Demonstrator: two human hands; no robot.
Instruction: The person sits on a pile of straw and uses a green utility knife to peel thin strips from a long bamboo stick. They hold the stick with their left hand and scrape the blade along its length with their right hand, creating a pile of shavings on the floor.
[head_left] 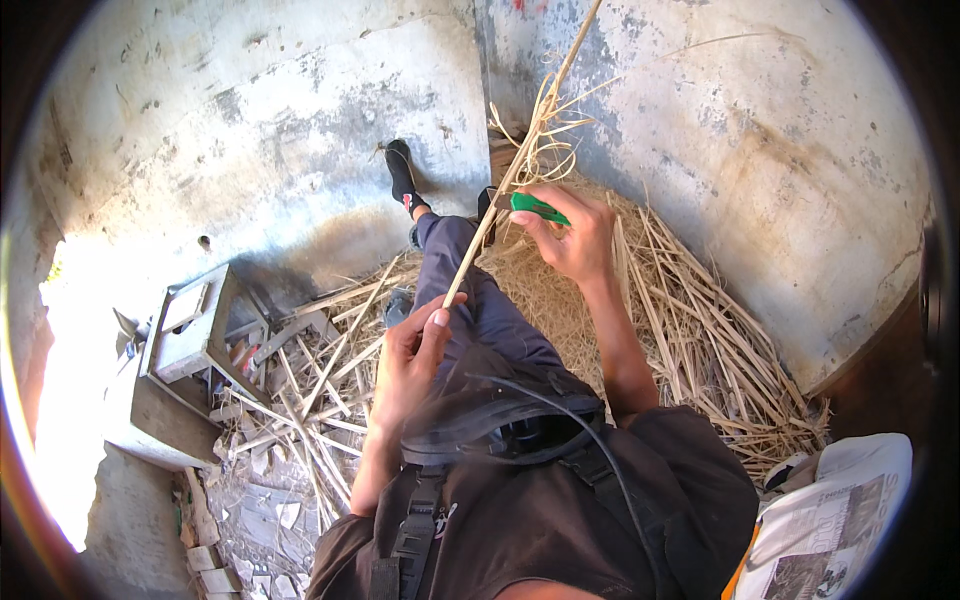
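A long, thin bamboo strip [476, 254] slants up and away in front of me, over my legs. Its lower end is pinched between the thumb and fingers of my left hand [408, 352]. My right hand [577, 238] is closed around the green handle of a knife [540, 207]. The short dark blade meets the strip about midway along the part in view. Thin curled shavings [553, 155] cling to the strip just beyond the blade.
Many loose strips [690, 340] and a heap of fine shavings [545, 300] cover the floor to the right. More strips lie left, beside a worn wooden stool [190, 325] and rubble. Stained walls [330, 110] stand close ahead; my socked foot [400, 170] is against one. A white sack [835, 520] sits lower right.
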